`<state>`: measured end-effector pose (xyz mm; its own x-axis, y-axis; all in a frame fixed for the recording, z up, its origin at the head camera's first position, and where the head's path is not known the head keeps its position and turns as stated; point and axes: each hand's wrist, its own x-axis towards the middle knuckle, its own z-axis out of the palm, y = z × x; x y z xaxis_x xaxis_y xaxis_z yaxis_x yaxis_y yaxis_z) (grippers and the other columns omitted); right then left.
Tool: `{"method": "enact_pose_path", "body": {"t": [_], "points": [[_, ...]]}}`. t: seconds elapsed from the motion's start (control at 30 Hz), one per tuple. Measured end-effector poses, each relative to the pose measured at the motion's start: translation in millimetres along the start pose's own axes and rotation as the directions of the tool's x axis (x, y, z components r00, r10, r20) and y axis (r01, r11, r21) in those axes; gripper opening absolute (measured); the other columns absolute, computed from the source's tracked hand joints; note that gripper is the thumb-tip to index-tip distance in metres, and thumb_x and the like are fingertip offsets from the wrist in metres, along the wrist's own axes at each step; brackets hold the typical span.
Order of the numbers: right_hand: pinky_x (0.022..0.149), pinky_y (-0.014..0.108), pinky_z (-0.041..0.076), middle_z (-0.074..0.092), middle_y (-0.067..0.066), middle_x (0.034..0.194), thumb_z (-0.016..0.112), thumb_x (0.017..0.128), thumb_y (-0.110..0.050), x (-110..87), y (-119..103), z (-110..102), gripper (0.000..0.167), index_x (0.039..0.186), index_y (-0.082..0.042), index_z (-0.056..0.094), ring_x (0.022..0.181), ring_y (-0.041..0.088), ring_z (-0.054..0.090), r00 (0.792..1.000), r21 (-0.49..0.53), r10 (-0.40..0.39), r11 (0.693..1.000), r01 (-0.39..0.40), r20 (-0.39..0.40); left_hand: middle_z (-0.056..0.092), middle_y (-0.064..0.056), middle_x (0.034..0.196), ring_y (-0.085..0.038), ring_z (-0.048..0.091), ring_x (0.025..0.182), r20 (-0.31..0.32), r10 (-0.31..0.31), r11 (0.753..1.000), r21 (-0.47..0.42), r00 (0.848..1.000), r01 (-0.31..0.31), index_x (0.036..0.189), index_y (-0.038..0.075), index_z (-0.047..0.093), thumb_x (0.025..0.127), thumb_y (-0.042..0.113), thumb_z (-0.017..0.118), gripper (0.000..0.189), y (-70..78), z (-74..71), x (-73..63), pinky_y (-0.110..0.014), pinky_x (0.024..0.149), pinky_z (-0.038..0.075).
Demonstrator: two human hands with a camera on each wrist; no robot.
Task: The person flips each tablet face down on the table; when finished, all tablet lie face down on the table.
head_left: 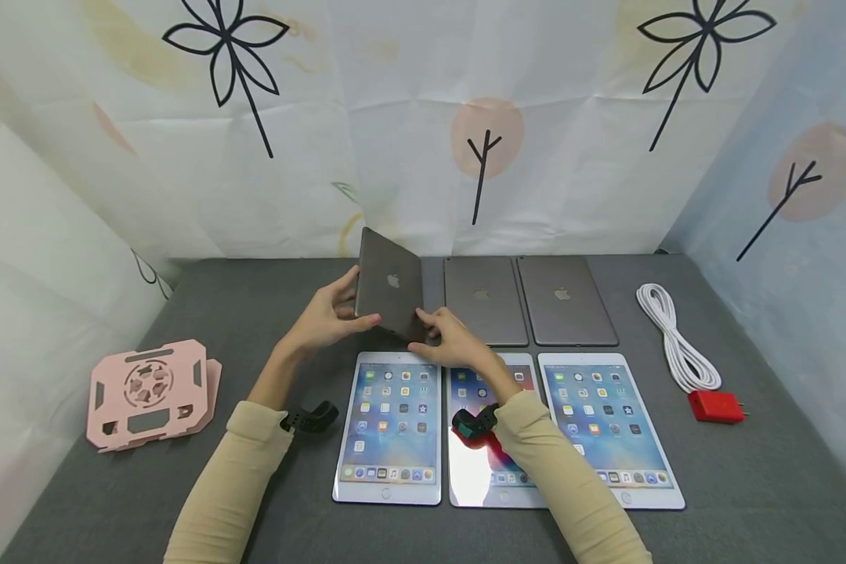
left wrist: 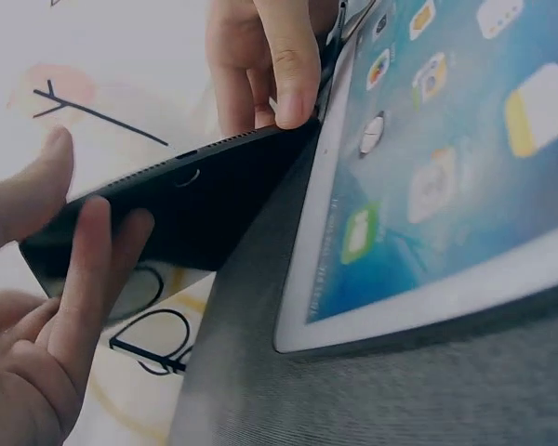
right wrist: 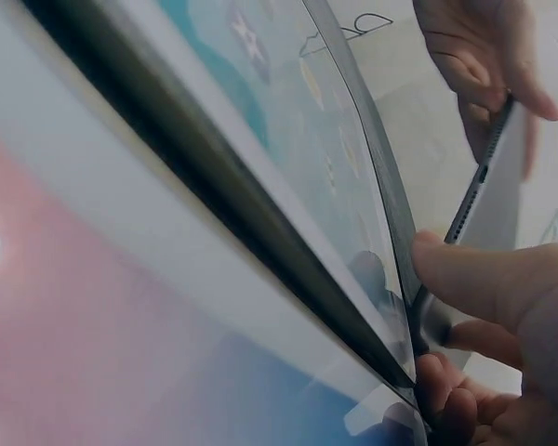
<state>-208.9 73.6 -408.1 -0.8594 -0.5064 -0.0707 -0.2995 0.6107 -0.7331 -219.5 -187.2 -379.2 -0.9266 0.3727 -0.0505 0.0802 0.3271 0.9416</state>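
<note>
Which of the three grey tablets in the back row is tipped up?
The leftmost grey tablet, held tilted by the left hand and right hand. The middle grey tablet and rightmost grey tablet lie flat.

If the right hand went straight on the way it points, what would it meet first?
The raised gray tablet, whose lower corner the right hand pinches. Past that, probably the left hand at its other side, though depth is unclear.
</note>
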Motion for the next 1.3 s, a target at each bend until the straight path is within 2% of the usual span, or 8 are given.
{"method": "enact_pose_path", "body": {"t": [0.23, 0.43, 0.6, 0.8, 0.97, 1.13, 1.23, 1.3], "points": [[0.096, 0.043, 0.049, 0.048, 0.026, 0.133, 0.065, 0.100, -0.026, 0.3, 1, -1, 0.074, 0.158, 0.003, 0.030, 0.113, 0.033, 0.055, 1.000, 0.008, 0.011, 1.000, -0.011, -0.010, 0.041, -0.026, 0.159, -0.028, 0.073, 0.113, -0.010, -0.081, 0.985, -0.157, 0.997, 0.079, 0.166, 0.011, 0.000, 0.092, 0.002, 0.074, 0.105, -14.8, -2.8, -0.1, -0.038, 0.094, 0.059], [0.099, 0.044, 0.050, 0.052, 0.027, 0.133, 0.061, 0.103, -0.028, 1.4, 3, -1, 0.073, 0.157, 0.008, 0.027, 0.112, 0.033, 0.058, 0.999, 0.039, 0.022, 0.999, -0.020, -0.042, 0.035, -0.030, 0.160, -0.008, 0.073, 0.096, 0.000, -0.127, 0.927, -0.356, 0.992, 0.118, 0.166, 0.011, 0.001, 0.095, -0.007, 0.063, 0.096, -20.5, -2.0, 0.9, -0.029, 0.087, 0.061], [0.082, 0.031, 0.047, 0.058, 0.014, 0.112, 0.065, 0.101, -0.031, 1.7, 4, -1, 0.079, 0.159, 0.005, 0.025, 0.085, 0.017, 0.053, 0.994, 0.157, 0.083, 0.985, -0.072, -0.066, 0.027, -0.030, 0.164, -0.006, 0.073, 0.095, 0.000, -0.166, 0.887, -0.436, 0.986, 0.150, 0.166, 0.012, 0.001, 0.097, -0.010, 0.059, 0.094, -27.0, -2.7, 0.7, -0.024, 0.087, 0.060], [0.072, 0.024, 0.042, 0.054, 0.004, 0.092, 0.072, 0.097, -0.029, 2.5, 6, 0, 0.080, 0.157, 0.006, 0.030, 0.067, 0.009, 0.042, 0.991, 0.225, 0.101, 0.971, -0.080, -0.085, 0.029, -0.031, 0.163, -0.004, 0.072, 0.096, 0.029, -0.161, 0.876, -0.457, 0.987, 0.156, 0.166, 0.011, 0.002, 0.098, -0.010, 0.057, 0.090, -37.3, -2.6, 2.5, -0.022, 0.086, 0.059], [0.071, 0.023, 0.042, 0.057, 0.004, 0.087, 0.072, 0.097, -0.023, 3.6, 5, -1, 0.077, 0.155, 0.009, 0.032, 0.065, 0.009, 0.043, 0.992, 0.204, 0.099, 0.976, -0.081, -0.078, 0.032, -0.030, 0.162, -0.006, 0.071, 0.101, 0.044, -0.175, 0.918, -0.354, 0.984, 0.179, 0.165, 0.009, 0.001, 0.097, -0.006, 0.061, 0.092, -42.5, -2.3, 6.8, -0.023, 0.085, 0.059], [0.065, 0.023, 0.038, 0.052, -0.001, 0.075, 0.072, 0.097, -0.022, 6.3, 2, -1, 0.073, 0.152, 0.010, 0.037, 0.059, 0.009, 0.038, 0.993, 0.118, 0.105, 0.988, -0.097, -0.061, 0.043, -0.027, 0.157, -0.029, 0.065, 0.122, 0.002, -0.176, 0.981, -0.083, 0.984, 0.175, 0.165, 0.008, 0.004, 0.087, 0.003, 0.080, 0.109, -40.7, 1.1, 10.8, -0.034, 0.098, 0.055], [0.061, 0.023, 0.034, 0.048, -0.003, 0.069, 0.071, 0.097, -0.022, 7.7, 1, 0, 0.070, 0.150, 0.011, 0.040, 0.056, 0.008, 0.035, 0.994, 0.050, 0.095, 0.995, -0.092, -0.061, 0.051, -0.030, 0.147, -0.041, 0.061, 0.126, -0.031, -0.140, 0.983, 0.116, 0.990, 0.142, 0.164, 0.002, 0.008, 0.082, 0.008, 0.086, 0.113, -37.4, 4.1, 10.6, -0.047, 0.102, 0.053], [0.060, 0.022, 0.032, 0.047, -0.003, 0.067, 0.071, 0.097, -0.022, 8.1, 1, 1, 0.069, 0.149, 0.011, 0.041, 0.055, 0.008, 0.034, 0.994, 0.026, 0.091, 0.996, -0.089, -0.066, 0.058, -0.030, 0.136, -0.041, 0.065, 0.117, -0.062, -0.122, 0.959, 0.249, 0.991, 0.134, 0.162, -0.002, 0.012, 0.080, 0.014, 0.088, 0.114, -34.9, 5.4, 9.7, -0.049, 0.099, 0.053]]}}
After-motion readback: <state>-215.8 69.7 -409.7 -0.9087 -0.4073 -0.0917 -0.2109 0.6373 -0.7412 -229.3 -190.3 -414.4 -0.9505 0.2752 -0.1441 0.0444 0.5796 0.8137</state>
